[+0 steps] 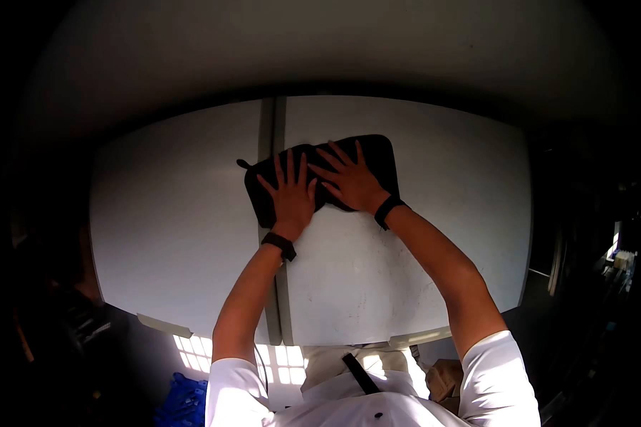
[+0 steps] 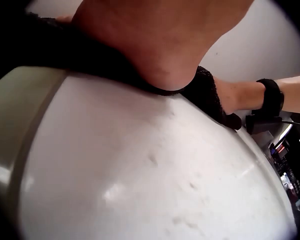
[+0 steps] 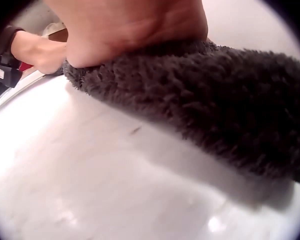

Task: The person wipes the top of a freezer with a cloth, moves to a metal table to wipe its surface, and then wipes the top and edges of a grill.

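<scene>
Laid on white table [image 1: 178, 213], across grey strip [image 1: 275, 313]: dark cloth [image 1: 382, 158]. Pressed under left hand [image 1: 290, 203] and right hand [image 1: 357, 185], side by side, with fingers straight, splayed apart, clamped on nothing. So spread, presumably, to share pressure and hold cloth flat.

The smudged white table [image 1: 178, 213] bears 1 dark, fluffy cloth [image 1: 382, 160].

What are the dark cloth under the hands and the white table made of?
The cloth looks like soft, matt plush, probably synthetic: the right wrist view shows short, tufted pile. The table has a hard, smooth, fairly glossy white surface, judging by its bright reflections; it could be laminate, plastic or painted metal, and the pictures don't settle which.
</scene>
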`<state>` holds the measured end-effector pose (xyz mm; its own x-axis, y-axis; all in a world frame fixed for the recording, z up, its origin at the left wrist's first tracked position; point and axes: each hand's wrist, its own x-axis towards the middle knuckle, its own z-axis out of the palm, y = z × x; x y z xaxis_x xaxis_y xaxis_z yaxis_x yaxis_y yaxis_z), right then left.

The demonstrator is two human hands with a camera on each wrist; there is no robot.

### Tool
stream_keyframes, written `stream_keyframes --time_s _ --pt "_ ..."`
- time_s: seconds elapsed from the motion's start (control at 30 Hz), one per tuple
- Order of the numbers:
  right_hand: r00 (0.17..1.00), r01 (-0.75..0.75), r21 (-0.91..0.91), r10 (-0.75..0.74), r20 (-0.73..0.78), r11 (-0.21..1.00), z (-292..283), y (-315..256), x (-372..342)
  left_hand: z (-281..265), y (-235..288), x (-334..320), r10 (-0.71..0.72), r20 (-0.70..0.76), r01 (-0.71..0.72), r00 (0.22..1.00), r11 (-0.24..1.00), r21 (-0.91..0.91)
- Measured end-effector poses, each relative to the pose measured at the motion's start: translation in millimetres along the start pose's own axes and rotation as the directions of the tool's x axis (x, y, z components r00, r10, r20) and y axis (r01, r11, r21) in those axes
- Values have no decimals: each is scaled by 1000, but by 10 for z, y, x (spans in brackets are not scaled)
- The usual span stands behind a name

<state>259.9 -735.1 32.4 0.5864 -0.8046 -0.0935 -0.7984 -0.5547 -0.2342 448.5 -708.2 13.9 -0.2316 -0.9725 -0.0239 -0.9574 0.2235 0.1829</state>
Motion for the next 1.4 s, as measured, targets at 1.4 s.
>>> stream_keyframes --time_s 1.4 --pt "981 -137 202 105 162 970 -194 -1910 -3359 -761 1118 -3229 185 262 -144 947 975 -169"
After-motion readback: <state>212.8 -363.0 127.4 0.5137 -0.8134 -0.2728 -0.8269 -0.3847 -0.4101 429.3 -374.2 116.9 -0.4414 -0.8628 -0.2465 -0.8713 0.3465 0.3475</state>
